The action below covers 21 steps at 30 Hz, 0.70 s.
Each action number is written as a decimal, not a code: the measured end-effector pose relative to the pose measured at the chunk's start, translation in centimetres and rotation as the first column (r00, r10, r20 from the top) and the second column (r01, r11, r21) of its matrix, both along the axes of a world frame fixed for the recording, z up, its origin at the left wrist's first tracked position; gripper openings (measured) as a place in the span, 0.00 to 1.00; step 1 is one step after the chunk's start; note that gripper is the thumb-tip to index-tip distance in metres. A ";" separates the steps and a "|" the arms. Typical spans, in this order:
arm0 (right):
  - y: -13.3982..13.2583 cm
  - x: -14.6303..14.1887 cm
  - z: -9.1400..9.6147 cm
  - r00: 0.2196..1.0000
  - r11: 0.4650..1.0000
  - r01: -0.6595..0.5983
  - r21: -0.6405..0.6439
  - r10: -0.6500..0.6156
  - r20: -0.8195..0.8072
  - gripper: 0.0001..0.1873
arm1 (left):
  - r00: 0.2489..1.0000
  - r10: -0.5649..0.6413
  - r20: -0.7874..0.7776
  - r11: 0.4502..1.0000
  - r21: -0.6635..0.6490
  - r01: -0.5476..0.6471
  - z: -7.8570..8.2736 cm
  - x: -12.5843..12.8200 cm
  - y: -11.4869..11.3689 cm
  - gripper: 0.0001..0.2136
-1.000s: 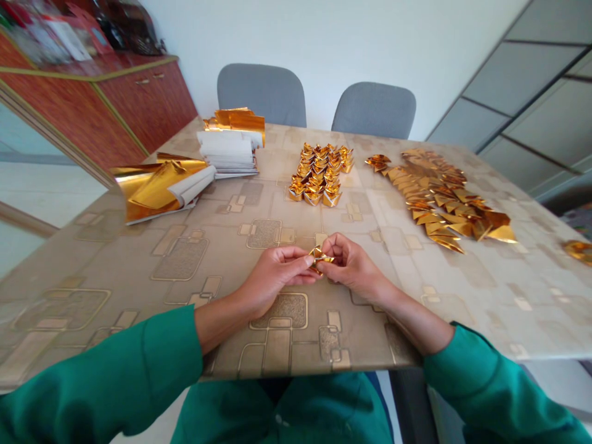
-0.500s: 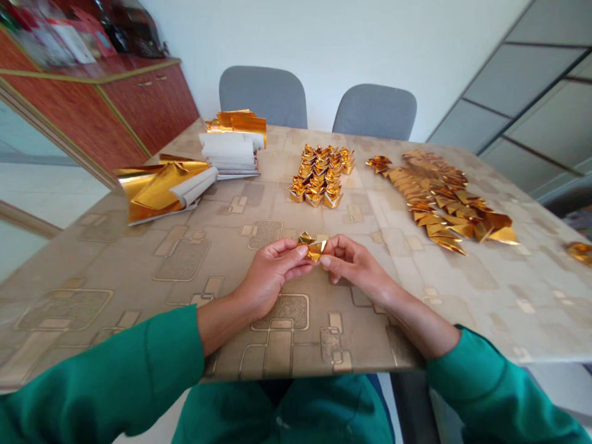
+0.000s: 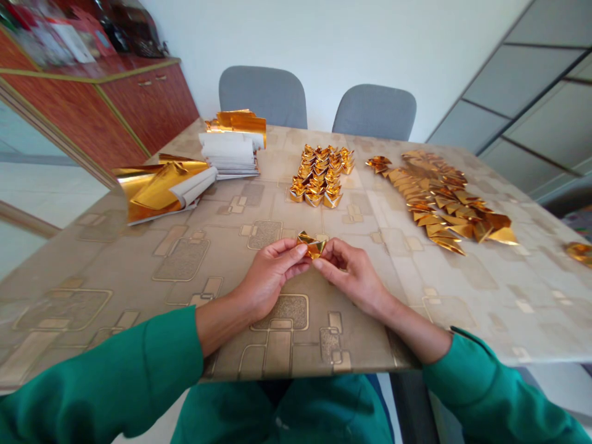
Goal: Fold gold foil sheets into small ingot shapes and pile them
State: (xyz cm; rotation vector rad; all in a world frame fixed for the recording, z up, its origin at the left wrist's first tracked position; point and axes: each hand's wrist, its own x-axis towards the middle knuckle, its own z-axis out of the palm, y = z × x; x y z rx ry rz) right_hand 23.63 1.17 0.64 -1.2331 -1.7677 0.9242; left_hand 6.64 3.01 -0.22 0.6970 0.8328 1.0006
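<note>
Between my two hands is a small folded gold foil paper ingot [image 3: 313, 246], held just above the table near its front edge. My left hand [image 3: 272, 271] pinches its left side, with the thumb on the near face. On the right side, my right hand [image 3: 354, 271] grips it between thumb and curled fingers. The fingertips behind the paper are partly hidden. Straight ahead, rows of finished-looking gold paper ingots [image 3: 321, 176] stand close together. To the right lies a spread of flat folded gold paper pieces [image 3: 444, 203].
At the left of the patterned table [image 3: 185, 327] lie curled gold foil sheets [image 3: 161, 185] beside a stack of white-backed sheets [image 3: 229, 154]. A small gold piece [image 3: 580, 251] is at the right edge. Two grey chairs [image 3: 263, 92] stand behind the table, near a red-brown cabinet [image 3: 148, 111].
My right hand has shifted slightly left, its thumb now nearer the middle of the folded paper's lower edge. My left hand stays almost in place.
</note>
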 end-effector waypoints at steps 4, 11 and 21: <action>0.2 0.2 -0.6 0.998 0.999 -0.024 -0.042 0.021 -0.063 0.14 | 0.999 -0.021 -0.030 0.999 0.033 0.022 0.0 -0.1 0.0 0.12; 0.6 0.8 -0.4 0.976 0.968 -0.146 -0.205 0.107 -0.191 0.18 | 0.997 -0.075 -0.031 0.997 -0.023 0.075 0.2 -0.2 0.3 0.13; 0.6 0.9 0.2 0.976 0.985 -0.042 -0.166 0.005 -0.217 0.16 | 0.996 -0.082 -0.040 0.996 -0.030 0.081 0.1 -0.4 0.1 0.14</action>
